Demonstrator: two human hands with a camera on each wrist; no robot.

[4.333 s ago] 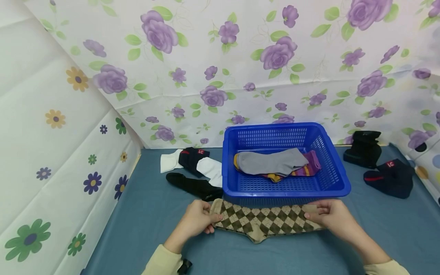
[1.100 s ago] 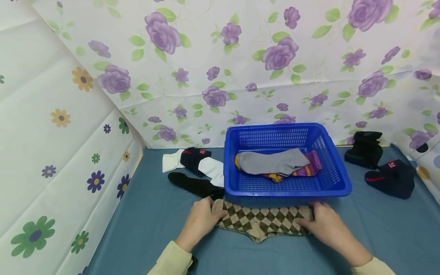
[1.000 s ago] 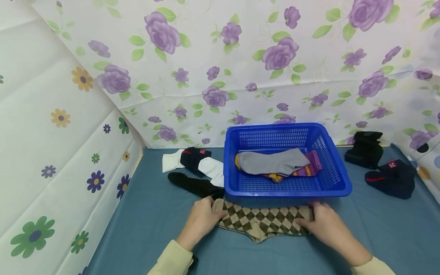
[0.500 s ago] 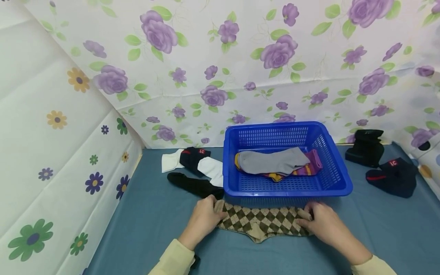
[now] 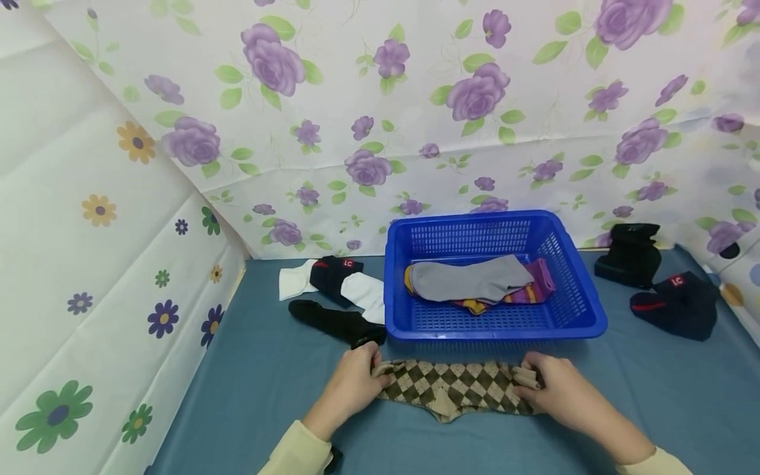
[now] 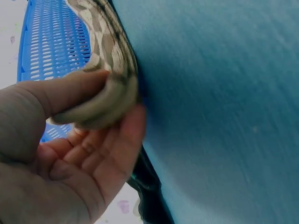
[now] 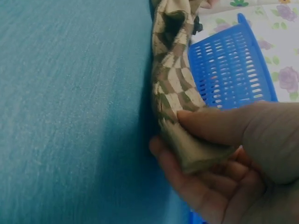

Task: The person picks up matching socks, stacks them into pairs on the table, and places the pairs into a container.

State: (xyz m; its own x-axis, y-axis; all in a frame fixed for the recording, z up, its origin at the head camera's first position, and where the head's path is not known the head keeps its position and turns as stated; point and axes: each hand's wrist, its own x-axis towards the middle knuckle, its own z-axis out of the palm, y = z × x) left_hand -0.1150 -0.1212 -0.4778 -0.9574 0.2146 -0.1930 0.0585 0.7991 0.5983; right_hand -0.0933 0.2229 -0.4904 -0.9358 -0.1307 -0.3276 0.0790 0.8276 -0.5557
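the argyle sock (image 5: 448, 388) stretches between the pinching left hand (image 5: 351, 380) and right hand (image 5: 561, 390).

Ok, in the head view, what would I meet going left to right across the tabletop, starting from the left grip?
Left grip → diamond-patterned sock → right grip → black bundle → navy sock with a red stripe.
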